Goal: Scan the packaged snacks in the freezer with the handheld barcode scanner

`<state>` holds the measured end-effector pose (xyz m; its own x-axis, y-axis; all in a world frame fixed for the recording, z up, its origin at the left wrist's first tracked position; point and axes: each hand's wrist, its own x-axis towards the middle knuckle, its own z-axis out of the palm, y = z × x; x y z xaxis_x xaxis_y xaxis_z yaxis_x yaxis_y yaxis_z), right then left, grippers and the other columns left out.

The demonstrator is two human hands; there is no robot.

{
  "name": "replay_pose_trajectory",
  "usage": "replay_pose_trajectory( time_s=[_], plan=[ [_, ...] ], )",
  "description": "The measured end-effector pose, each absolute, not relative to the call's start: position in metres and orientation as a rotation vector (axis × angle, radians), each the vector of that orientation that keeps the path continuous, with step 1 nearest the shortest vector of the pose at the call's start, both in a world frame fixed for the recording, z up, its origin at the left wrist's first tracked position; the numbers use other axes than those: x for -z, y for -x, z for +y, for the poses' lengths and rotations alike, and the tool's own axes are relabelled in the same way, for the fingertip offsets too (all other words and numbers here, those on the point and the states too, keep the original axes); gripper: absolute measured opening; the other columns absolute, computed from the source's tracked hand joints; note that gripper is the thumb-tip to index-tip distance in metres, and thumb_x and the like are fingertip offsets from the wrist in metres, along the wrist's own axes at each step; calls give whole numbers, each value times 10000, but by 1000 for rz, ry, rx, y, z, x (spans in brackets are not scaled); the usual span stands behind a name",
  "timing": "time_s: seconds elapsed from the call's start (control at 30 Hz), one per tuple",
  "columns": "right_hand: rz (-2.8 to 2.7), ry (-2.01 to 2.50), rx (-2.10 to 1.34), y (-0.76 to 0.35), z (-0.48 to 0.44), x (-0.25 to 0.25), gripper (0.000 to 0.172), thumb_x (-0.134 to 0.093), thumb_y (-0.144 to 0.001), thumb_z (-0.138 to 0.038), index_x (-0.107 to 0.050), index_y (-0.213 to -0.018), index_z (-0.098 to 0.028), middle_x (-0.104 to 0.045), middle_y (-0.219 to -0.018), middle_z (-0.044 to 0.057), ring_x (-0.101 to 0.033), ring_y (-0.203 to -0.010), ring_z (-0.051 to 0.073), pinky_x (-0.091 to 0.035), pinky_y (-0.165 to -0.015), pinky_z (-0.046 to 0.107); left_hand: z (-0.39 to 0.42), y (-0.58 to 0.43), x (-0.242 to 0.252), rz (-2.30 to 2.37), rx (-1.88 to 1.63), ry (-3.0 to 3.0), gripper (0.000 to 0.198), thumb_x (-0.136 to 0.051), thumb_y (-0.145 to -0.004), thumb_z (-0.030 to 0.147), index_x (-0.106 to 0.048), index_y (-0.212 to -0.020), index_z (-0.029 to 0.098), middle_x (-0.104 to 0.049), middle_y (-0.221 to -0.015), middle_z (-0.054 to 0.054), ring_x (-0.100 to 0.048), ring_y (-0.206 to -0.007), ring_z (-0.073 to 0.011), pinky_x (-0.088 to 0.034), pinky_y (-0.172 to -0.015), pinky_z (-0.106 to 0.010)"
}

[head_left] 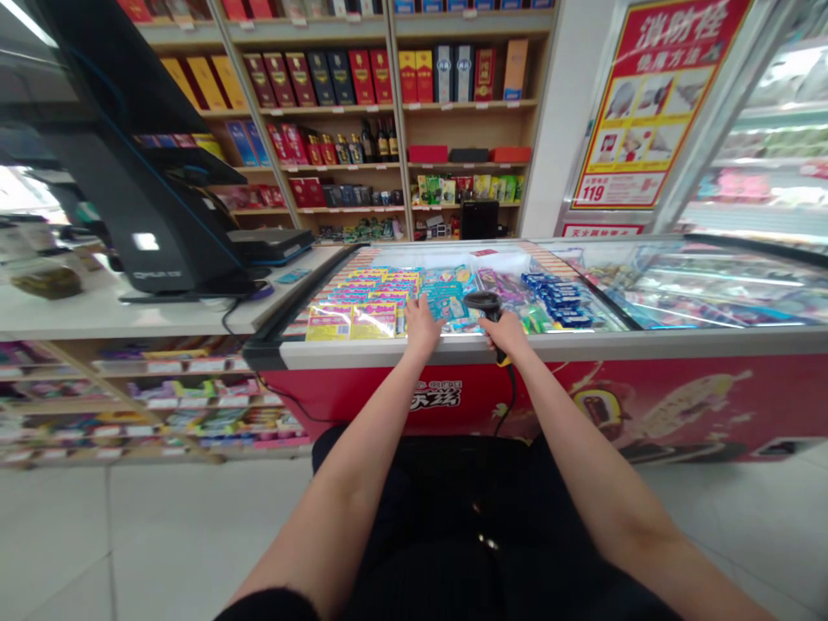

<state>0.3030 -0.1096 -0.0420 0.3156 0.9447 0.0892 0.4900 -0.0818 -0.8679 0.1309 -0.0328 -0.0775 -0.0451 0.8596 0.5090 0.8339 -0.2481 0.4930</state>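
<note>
My right hand [508,335] is wrapped round the grip of a black barcode scanner [484,302], whose head points forward and left over the freezer's front edge. A cable hangs from the scanner's yellow-marked base. My left hand [423,328] is open, fingers spread, above the glass beside the yellow and pink packets [349,319]; I cannot tell whether it touches anything. Light-blue packets [446,297] lie just beyond it. Purple packets [501,285] and dark-blue packets [560,297] are farther right.
The red chest freezer [375,392] stands before me, its glass top running right. A black checkout machine [155,207] stands on the white counter [194,321] at left. Boxes and bottles fill the shelves [323,109] behind. A red poster [660,103] hangs at right.
</note>
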Motion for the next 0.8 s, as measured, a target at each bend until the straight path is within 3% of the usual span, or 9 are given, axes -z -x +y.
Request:
replay_pose_trajectory(
  time_s=[0.2,0.43,0.8],
  plan=[
    [-1267,1671,-677,-302,-108,57,168,-655,-853,-292,-543,-795,-180,-574,-531,-27,-550,-393,123,-447,-418,219,-25,-124,78,1773,-1327,-2014,607,-712,-790,157,-524,-1367,187,-575,-1281,-146,-582,-1168,-260,-465,-1029,-394],
    [-1278,1682,-642,-300,-107,61,145,-658,-836,-293,-568,-831,-179,-554,-498,-38,-566,-401,135,-453,-428,213,-14,-117,76,1686,-1226,-1940,341,-699,-786,231,-700,-1123,177,-693,-869,-32,-648,-836,-189,-510,-827,-304],
    [-1368,1623,-634,-294,-125,63,157,-642,-830,-318,-581,-858,-177,-588,-532,-11,-584,-415,151,-454,-446,223,-11,-115,75,1625,-1287,-1837,196,-612,-871,303,-732,-917,155,-723,-767,-34,-687,-772,-180,-490,-728,-256]
  ],
)
